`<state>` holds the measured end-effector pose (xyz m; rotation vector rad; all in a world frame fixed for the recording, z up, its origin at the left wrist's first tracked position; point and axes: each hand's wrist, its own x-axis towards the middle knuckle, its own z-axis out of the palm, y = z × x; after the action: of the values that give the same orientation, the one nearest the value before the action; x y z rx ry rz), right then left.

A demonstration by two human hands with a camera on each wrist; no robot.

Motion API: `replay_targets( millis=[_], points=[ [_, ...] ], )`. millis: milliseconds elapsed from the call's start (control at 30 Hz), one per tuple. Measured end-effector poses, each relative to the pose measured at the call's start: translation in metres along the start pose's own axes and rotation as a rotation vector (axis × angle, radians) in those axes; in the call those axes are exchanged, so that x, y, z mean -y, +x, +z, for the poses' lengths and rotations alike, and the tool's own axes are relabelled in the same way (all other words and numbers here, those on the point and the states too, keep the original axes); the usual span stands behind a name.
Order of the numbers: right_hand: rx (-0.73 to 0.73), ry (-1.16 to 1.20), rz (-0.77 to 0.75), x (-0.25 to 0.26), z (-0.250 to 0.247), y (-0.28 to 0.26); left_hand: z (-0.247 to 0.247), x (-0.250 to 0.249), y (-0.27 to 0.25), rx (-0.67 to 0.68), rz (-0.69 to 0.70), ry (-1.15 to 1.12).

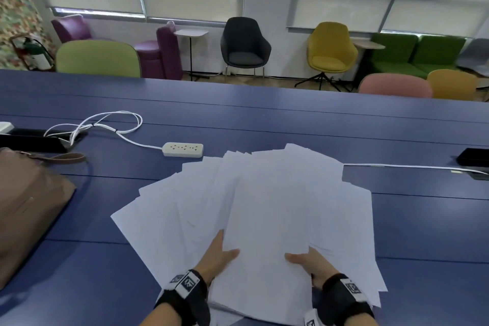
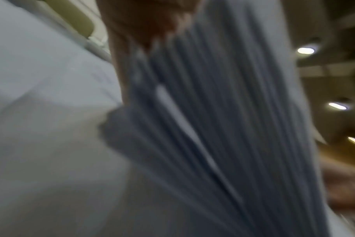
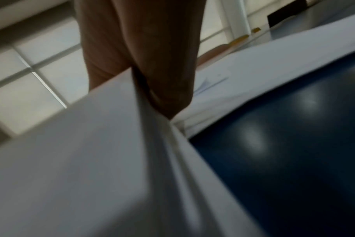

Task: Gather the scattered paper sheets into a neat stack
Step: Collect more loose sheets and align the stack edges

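From the head camera, a fanned spread of white paper sheets (image 1: 254, 201) lies on the blue table (image 1: 410, 219), just nearer than the white power strip (image 1: 183, 149). The left hand (image 1: 218, 257) and right hand (image 1: 308, 262) each pinch the near part of the top bundle, thumbs on top, fingers hidden under the paper. A brown bag (image 1: 29, 201) sits far left of the power strip.

The left wrist view, blurred, shows many sheet edges pressed together against the hand's skin (image 2: 150, 20).

In the right wrist view, fingers (image 3: 166, 77) curl beneath the paper's edge above the table.
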<state>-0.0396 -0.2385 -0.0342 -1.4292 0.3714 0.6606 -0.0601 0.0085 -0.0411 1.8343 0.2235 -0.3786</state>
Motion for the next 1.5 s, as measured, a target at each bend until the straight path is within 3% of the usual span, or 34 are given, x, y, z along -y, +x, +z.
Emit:
replay_targets(
  millis=[133,333,500,733,1000,1133,1267,1400,1500],
  points=[
    [-0.180,-0.160,-0.260,0.041,0.009,-0.012,0.001,-0.056,-0.012,-0.151,0.229,0.029],
    [-0.311,-0.029,-0.628,0.106,0.033,-0.047,-0.001,-0.121,-0.028,-0.359,0.535,-0.092],
    [-0.288,0.000,-0.685,0.110,0.040,-0.054,-0.003,-0.135,-0.034,-0.498,0.618,-0.217],
    [-0.313,0.022,-0.723,0.117,0.039,-0.058,-0.011,-0.147,-0.039,-0.576,0.715,-0.261],
    [-0.131,0.046,-0.966,0.155,0.033,-0.089,-0.042,-0.181,-0.057,-0.601,0.966,-0.352],
    [-0.101,0.045,-0.907,0.152,0.019,-0.083,-0.047,-0.175,-0.055,-0.521,0.974,-0.362],
    [-0.111,0.055,-0.772,0.129,0.027,-0.067,-0.035,-0.161,-0.047,-0.430,0.820,-0.431],
    [-0.148,0.072,-0.837,0.139,0.038,-0.075,-0.037,-0.170,-0.048,-0.451,0.786,-0.477],
    [-0.052,0.064,-0.908,0.151,0.035,-0.086,-0.050,-0.174,-0.051,-0.466,0.841,-0.506]
  ],
)
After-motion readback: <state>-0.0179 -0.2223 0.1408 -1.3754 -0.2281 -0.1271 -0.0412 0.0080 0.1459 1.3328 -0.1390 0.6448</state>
